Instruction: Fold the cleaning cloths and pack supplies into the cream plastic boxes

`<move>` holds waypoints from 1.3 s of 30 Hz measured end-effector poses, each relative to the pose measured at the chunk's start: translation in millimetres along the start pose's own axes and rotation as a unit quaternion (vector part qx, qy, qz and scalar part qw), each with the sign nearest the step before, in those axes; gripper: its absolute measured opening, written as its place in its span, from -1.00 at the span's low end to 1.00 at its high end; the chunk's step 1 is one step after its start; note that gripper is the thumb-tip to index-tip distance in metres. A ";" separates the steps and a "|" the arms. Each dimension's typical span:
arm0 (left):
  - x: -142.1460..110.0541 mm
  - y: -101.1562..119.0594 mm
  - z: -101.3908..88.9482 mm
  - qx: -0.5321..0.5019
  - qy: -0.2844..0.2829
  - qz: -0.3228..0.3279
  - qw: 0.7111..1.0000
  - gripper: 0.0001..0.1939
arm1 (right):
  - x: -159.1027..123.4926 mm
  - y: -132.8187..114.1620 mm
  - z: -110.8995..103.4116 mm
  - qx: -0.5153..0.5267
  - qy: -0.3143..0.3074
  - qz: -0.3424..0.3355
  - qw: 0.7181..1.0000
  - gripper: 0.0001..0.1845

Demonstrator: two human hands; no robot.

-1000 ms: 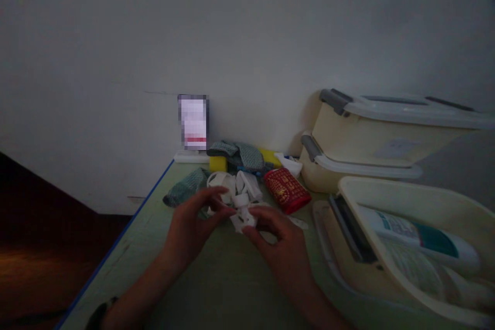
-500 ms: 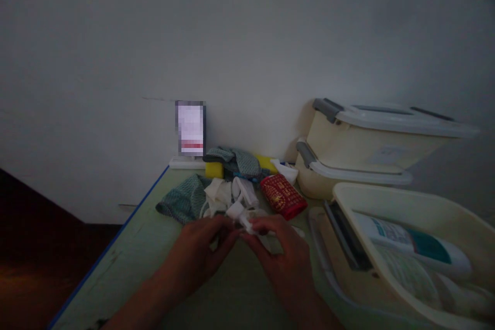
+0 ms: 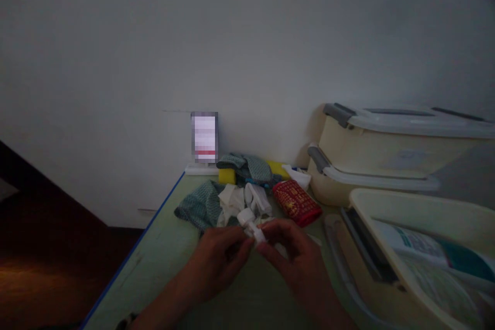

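Observation:
In front of me, both hands meet over the green table. A small white plastic piece [image 3: 258, 235] with a blocky white head [image 3: 246, 216] is pinched between them; its exact kind I cannot make out. My left hand [image 3: 218, 258] is closed, thumb and fingertips on the left side of the piece. From the right, my right hand [image 3: 299, 252] grips it with thumb and forefinger. Just beyond the fingers lie a crumpled whitish cloth or paper [image 3: 231, 200], a white plastic object [image 3: 258, 198] and a green-grey cloth [image 3: 199, 206].
A red packet with gold print [image 3: 297, 202] lies right of the pile. Behind are another grey-green cloth [image 3: 259, 167], yellow sponges [image 3: 227, 176] and a phone on a stand [image 3: 204, 136]. Lidded cream boxes [image 3: 386, 147] stand back right; an uncovered bin [image 3: 359, 197] holds bottles.
The view has shifted, so everything sits further right and slightly lower. The white piece is turned a little between my fingertips, and both hands still hold it.

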State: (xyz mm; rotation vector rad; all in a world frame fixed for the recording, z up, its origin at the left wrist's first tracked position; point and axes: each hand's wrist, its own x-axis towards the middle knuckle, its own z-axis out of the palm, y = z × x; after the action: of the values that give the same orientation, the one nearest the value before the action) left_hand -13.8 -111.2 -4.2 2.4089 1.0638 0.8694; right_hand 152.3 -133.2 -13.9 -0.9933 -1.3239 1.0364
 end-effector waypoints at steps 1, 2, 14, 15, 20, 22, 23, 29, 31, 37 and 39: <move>-0.9 1.0 -2.0 -0.011 -0.012 0.000 1.000 -0.74 | -0.5 1.3 1.1 -0.002 0.003 -0.014 1.000 -0.82; -1.6 2.2 -4.4 -0.022 -0.022 0.002 1.000 -0.76 | -1.1 2.4 2.0 -0.007 0.006 -0.028 1.000 -0.80; 0.0 -12.8 -0.3 -0.025 -0.001 0.058 0.998 -0.85 | -2.0 4.6 2.2 0.037 0.009 0.073 0.997 -0.85; -0.5 -14.2 0.8 -0.014 -0.005 0.068 0.998 -0.85 | -1.4 4.7 2.3 0.024 0.007 0.087 0.996 -0.86; -0.4 -13.7 2.6 0.033 0.010 0.084 0.996 -0.86 | 1.5 5.6 1.1 -0.004 0.022 0.114 0.993 -0.80; 0.9 -14.0 1.9 0.043 0.026 0.085 0.995 -0.88 | 3.6 5.5 -0.8 0.015 0.039 0.129 0.991 -0.76; 1.5 -14.6 1.3 0.040 0.034 0.084 0.995 -0.88 | 4.9 5.5 -1.8 0.033 0.050 0.141 0.988 -0.73; 3.1 -13.7 -4.8 0.023 0.019 0.059 0.998 -0.81 | 9.9 9.1 -2.2 0.078 0.079 0.148 0.983 -0.65; 2.6 -9.2 -5.8 0.019 0.006 0.047 0.999 -0.77 | 8.1 11.2 0.2 0.061 0.066 0.131 0.987 -0.67; 1.5 -1.5 -1.3 0.017 -0.063 0.040 0.997 -0.75 | -0.5 11.7 2.6 0.005 -0.016 0.076 0.997 -0.80; 1.6 -3.4 0.6 0.022 -0.052 0.043 0.998 -0.75 | -0.5 11.0 2.1 0.002 -0.037 0.069 0.997 -0.80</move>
State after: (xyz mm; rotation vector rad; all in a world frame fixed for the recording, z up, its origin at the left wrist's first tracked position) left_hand -14.4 -107.8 -5.9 2.5220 0.9574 0.7460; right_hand 150.0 -130.9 -24.7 -1.0646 -1.3257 1.1901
